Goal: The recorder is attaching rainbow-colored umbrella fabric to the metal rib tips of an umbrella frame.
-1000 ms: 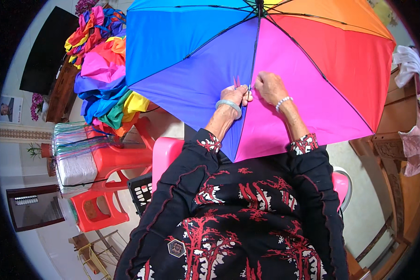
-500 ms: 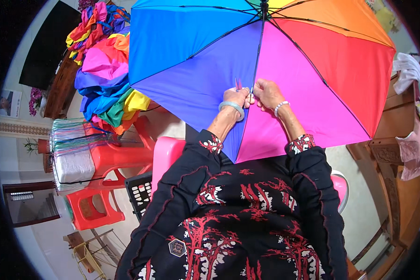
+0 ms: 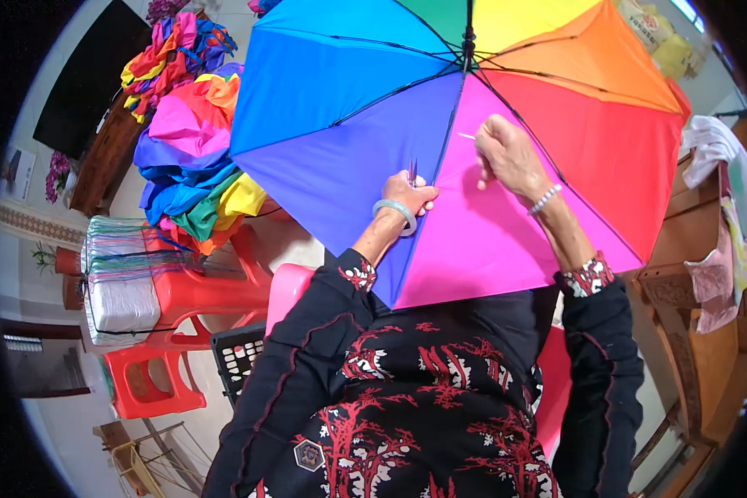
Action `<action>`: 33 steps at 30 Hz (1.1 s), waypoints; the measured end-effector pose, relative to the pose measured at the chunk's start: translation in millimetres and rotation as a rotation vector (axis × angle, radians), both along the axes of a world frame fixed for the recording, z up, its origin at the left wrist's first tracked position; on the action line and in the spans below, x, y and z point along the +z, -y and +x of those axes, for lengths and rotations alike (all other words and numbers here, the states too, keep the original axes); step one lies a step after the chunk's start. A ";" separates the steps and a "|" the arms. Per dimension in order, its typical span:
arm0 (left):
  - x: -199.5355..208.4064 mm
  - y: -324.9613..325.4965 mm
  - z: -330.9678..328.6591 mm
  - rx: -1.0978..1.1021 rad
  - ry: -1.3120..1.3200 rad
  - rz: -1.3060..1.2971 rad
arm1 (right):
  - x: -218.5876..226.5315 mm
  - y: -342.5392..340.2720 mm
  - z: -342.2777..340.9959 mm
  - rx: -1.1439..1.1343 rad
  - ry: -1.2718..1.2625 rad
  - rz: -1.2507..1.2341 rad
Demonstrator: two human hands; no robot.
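A rainbow-coloured umbrella [image 3: 473, 241] lies opened out before me, its black ribs and hub [image 3: 468, 54] facing me. My left hand [image 3: 408, 196] is closed on a rib and the cloth by the seam between the purple and pink panels. Two slim pointed blades, like small thread scissors [image 3: 412, 170], stick up out of that hand. Raised above the pink panel, my right hand [image 3: 508, 156] is closed in a pinch. From its fingers a thin pale needle [image 3: 466, 135] points left. Any thread on it is too fine to make out.
At left, heaps of rainbow cloth [image 3: 191, 124] lie by a red stool [image 3: 191, 286] and a white wrapped bundle [image 3: 120, 290] hung with coloured threads. A black tray [image 3: 239, 357] with white pieces sits near my left arm. Wooden furniture [image 3: 681, 290] with draped cloths stands at right.
My right hand has moved up and right, away from my left hand, with the needle now showing. My left hand has shifted slightly down and left along with the umbrella.
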State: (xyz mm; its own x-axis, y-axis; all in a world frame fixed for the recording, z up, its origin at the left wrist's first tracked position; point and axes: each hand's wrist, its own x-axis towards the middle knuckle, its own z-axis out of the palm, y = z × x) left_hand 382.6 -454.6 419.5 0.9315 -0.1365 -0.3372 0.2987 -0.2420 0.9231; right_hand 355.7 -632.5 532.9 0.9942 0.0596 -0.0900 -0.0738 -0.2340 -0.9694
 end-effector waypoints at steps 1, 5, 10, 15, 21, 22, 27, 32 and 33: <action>0.8 -4.0 3.6 0.011 0.003 -0.009 | 1.6 4.3 -1.5 0.041 0.056 -0.151; 20.7 -18.8 16.2 -0.171 0.158 0.288 | 0.2 10.0 -2.7 0.116 0.053 -0.197; 5.4 -35.3 35.5 -0.406 0.787 0.417 | 30.0 -0.5 18.3 0.188 0.011 -0.019; 6.1 -35.3 42.9 -0.399 0.745 0.341 | 26.1 2.2 36.7 0.128 0.102 0.014; 26.7 -33.0 36.4 -0.119 -0.022 -0.343 | -49.4 -8.9 38.5 0.361 0.590 -0.638; 29.4 -31.9 33.7 -0.079 -0.016 -0.368 | -54.1 -18.4 36.4 0.356 0.505 -0.628; 38.8 -28.9 26.8 -0.024 0.008 -0.394 | -72.9 -55.0 34.2 0.257 0.303 -0.578; 36.8 -27.3 27.3 -0.039 0.018 -0.369 | -92.4 -67.2 40.9 0.065 0.014 -0.274; 35.4 -27.5 28.3 -0.038 0.017 -0.367 | -92.4 -67.7 41.4 0.065 0.013 -0.272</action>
